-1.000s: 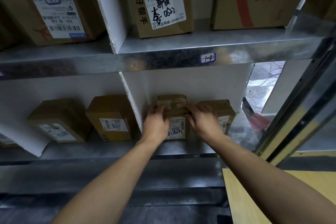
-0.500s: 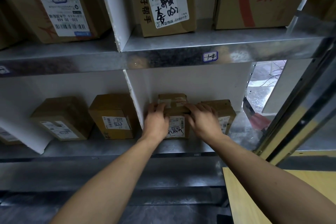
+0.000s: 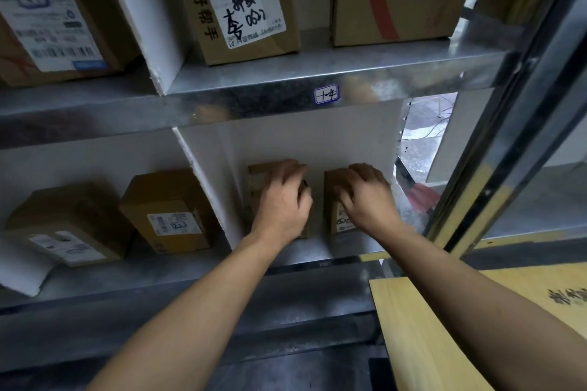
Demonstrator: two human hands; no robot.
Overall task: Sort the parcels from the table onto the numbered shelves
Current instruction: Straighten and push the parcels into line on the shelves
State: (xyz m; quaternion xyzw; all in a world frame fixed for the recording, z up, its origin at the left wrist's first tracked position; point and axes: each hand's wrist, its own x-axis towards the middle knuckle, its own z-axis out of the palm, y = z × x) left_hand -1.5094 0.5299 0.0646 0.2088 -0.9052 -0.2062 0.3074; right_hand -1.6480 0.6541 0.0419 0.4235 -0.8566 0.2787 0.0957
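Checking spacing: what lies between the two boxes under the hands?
Nothing: the head view shows a narrow bare gap between the left box and the right box.

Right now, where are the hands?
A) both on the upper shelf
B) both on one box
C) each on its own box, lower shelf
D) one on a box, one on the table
C: the left hand is on the left box and the right hand is on the right box, with a gap between the boxes.

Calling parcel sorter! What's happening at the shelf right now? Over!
Left hand grips left parcel, right hand grips right parcel. Both on lower shelf, gap between them. Divider close at left.
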